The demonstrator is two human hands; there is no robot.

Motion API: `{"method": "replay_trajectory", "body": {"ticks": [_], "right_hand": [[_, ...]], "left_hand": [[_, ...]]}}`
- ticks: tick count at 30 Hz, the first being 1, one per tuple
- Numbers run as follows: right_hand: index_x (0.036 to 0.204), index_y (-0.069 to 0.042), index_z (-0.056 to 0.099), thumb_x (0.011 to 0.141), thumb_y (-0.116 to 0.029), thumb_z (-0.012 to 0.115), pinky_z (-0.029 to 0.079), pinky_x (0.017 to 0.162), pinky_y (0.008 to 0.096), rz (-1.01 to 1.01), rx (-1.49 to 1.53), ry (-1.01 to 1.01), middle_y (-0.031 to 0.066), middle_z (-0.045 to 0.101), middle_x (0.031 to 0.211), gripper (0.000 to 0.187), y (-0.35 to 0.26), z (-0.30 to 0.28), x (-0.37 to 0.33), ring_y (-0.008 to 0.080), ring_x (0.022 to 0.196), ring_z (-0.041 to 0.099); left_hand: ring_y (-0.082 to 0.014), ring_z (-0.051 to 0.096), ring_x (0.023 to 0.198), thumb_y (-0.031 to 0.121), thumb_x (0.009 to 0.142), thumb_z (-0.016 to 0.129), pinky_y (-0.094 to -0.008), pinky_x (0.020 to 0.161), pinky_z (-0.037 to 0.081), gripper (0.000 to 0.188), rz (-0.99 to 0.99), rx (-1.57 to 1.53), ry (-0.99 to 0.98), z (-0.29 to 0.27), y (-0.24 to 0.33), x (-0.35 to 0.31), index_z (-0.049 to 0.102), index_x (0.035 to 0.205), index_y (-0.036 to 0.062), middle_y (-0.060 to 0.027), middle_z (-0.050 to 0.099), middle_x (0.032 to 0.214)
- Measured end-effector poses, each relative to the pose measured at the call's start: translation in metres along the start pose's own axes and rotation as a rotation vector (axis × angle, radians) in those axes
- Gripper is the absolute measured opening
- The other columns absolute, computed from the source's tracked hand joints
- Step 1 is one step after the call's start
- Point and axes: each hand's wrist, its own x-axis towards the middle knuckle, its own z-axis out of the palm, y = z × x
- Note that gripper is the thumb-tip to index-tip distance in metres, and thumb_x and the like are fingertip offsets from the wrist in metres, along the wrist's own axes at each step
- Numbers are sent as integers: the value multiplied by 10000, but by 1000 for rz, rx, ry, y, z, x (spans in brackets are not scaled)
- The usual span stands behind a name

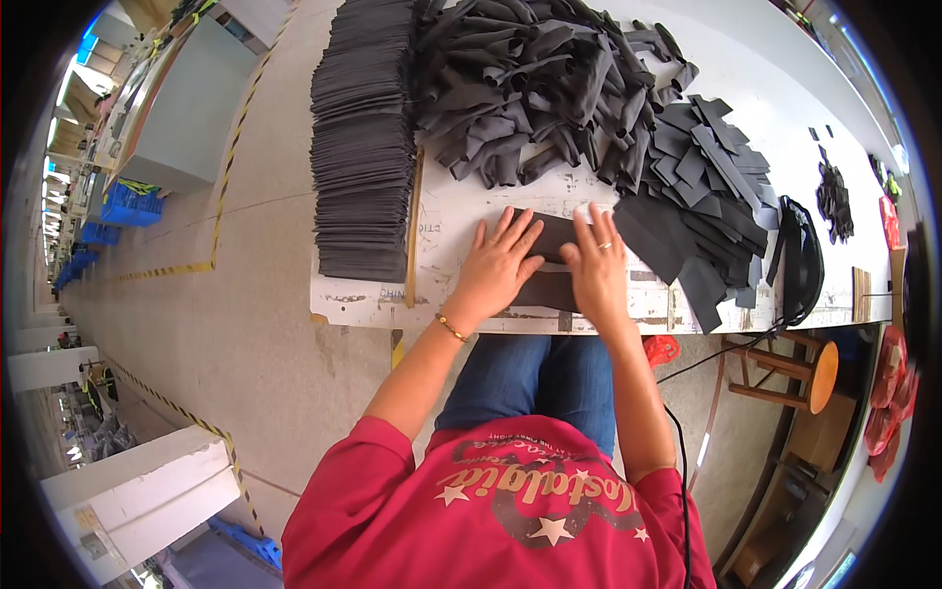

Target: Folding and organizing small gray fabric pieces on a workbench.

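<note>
A black fabric piece [551, 236] lies on the white worktable in front of me. Its lower part [546, 292] shows below my hands, and I cannot tell whether this is a fold or a second piece. My left hand [500, 260] rests flat on its left side, fingers spread. On its right end lies my right hand [596, 263], fingers stretched out and slightly blurred at the tips. Neither hand grips the cloth. Close by on the right are loose flat black pieces [653, 236], and beyond the hands rises a heap of rolled black pieces [535, 79].
A long, tight stack of folded black pieces [361, 157] lines the table's left side, with a thin wooden strip [415, 226] beside it. Black straps [800, 260] lie at the right edge. A wooden stool [810, 373] and dark cable [677, 432] are at my right.
</note>
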Motion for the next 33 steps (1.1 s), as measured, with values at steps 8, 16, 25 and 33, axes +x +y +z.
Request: {"method": "replay_trajectory", "body": {"ticks": [8,16,25,33], "right_hand": [[1468,-42,361,932,-589,443,114,1169,529,14,-112,-124,139,261,1570,770,-5,20,-17,370,1471,131],[1341,-92,525,938,-381,580,279,1096,496,45,80,11,130,428,1461,499,8,-30,-6,358,1357,356],[1057,-25,631,819,-245,687,457,816,365,80,-489,-34,97,589,1013,330,84,-20,-7,280,1000,538],[1106,4,590,851,-104,546,441,793,370,-44,-607,29,107,583,974,280,78,-29,-19,250,955,537]], "left_hand": [[-315,221,1455,351,969,493,-575,1143,192,571,19,160,-25,8,3,-6,378,1467,97,-86,301,1558],[-368,509,1214,227,923,616,-463,1003,422,368,29,-176,353,-51,5,39,575,1261,89,-143,564,1282],[-272,667,585,130,866,700,-384,552,603,198,-1096,-1734,693,-48,-104,166,594,872,-37,-154,641,710],[-277,662,777,70,888,616,-432,683,609,148,-962,-1725,712,-38,-46,130,556,957,-47,-159,614,871]]}}
